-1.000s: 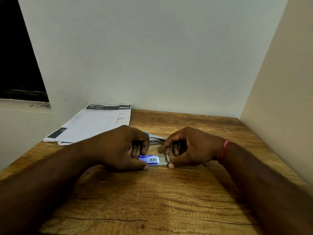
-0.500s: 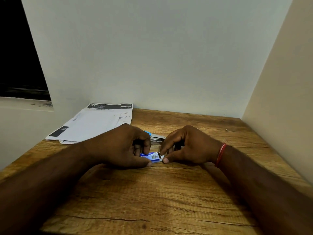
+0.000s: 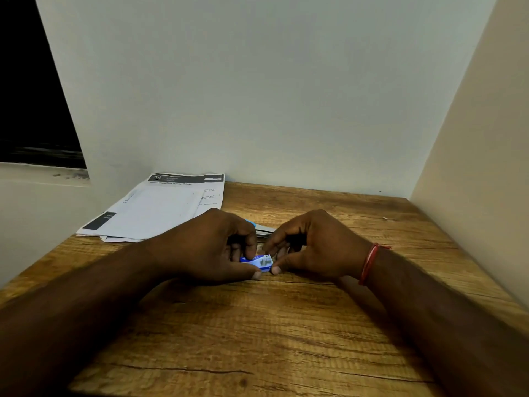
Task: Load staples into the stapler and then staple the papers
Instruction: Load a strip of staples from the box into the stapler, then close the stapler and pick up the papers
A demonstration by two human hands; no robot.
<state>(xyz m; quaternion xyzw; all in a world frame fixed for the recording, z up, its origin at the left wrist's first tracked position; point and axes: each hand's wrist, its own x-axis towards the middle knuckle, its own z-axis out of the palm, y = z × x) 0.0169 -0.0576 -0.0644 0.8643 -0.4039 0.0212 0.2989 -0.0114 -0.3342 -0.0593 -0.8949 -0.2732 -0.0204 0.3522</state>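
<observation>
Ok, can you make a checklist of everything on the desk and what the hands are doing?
Surface: wooden desk, grainy, a crack near the front.
Job's things: small blue staple box pinched between both hands; papers stacked at the back left; stapler mostly hidden behind the hands.
Clutter: tiny speck at the back right.
Hands: left hand and right hand both grip the box.
Cables: nothing seen.
Surroundings: pale walls, dark window on the left.

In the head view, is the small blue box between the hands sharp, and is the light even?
Head view: the blue box is overexposed and blurred, its print unreadable; the forearms are dark; light is dim and uneven; wall edges lean from wide-angle distortion.
</observation>
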